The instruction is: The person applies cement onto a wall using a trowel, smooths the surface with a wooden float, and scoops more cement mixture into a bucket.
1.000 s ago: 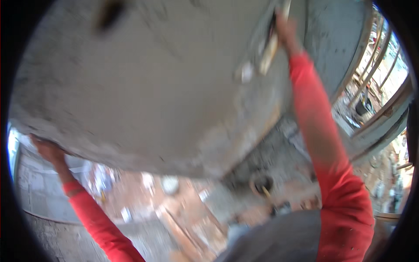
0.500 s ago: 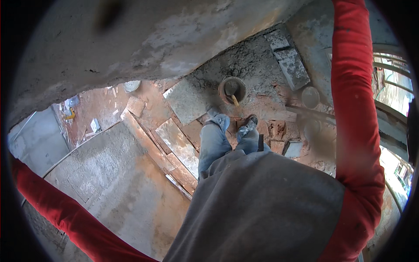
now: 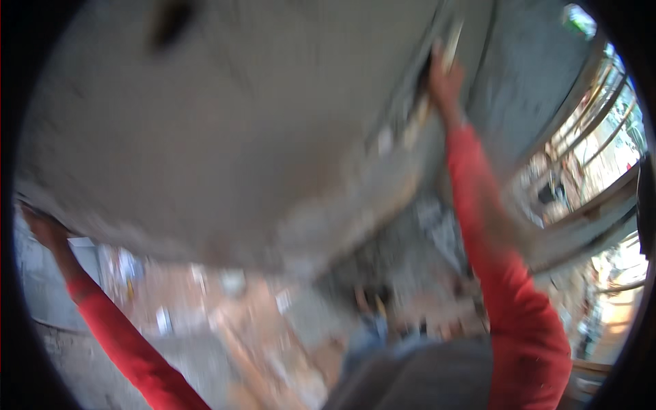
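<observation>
A large grey plastered wall (image 3: 225,137) fills the upper part of the view, smeared by motion. My right hand (image 3: 445,85) is raised to the wall's right side near a corner. Its fingers are closed round a narrow object with a pale strip (image 3: 452,46) and a dark part; blur hides what kind it is. At the far left, my left hand (image 3: 45,229) is at the wall's lower left edge, beside a thin dark line. Its fingers are too blurred and dark to read.
Below me, a blurred bucket (image 3: 377,295) stands near my feet. Planks or slabs (image 3: 239,342) lie on the reddish floor at the lower left. On the right is an opening with curved bars (image 3: 591,133), with bright light beyond.
My view has tilted up, so the wall fills more of it and the floor less. Both hands, out of sight before, now show against the wall.
</observation>
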### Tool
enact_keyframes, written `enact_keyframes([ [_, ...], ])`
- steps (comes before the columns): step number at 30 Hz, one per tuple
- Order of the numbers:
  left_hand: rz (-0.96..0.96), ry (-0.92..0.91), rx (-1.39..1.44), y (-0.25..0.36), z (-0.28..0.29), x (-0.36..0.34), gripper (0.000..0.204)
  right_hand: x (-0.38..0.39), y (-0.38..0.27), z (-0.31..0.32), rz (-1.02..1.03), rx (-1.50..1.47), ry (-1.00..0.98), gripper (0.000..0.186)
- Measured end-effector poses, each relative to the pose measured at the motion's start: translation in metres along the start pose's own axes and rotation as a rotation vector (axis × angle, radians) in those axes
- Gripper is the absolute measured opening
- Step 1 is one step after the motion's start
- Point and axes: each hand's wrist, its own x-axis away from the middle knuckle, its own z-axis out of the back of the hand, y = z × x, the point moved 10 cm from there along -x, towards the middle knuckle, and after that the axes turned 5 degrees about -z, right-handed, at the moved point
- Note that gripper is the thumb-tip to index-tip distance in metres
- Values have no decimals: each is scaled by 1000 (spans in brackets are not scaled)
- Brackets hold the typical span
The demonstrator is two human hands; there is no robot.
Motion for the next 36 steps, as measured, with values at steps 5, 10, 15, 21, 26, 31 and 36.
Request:
enact_keyframes([
  [5,516,77,802,76,-27,73,68,-53,-60,36,-84,-49,0,58],
  [10,617,56,921,47,-1,72,76,-175,-172,28,-120,-214,-65,59],
  [15,653,157,975,70,-30,67,79,-311,-258,25,-41,-244,-61,63],
  [21,899,120,1464,107,-29,65,77,-217,-340,6,339,-9,-127,61],
  [26,866,64,1470,110,-38,66,77,-175,-259,22,365,34,-138,62],
  [31,835,92,1398,110,-28,67,76,-289,-288,26,252,-25,-28,65],
  [36,897,143,1273,102,-26,74,81,-392,-377,22,153,-186,-116,65],
])
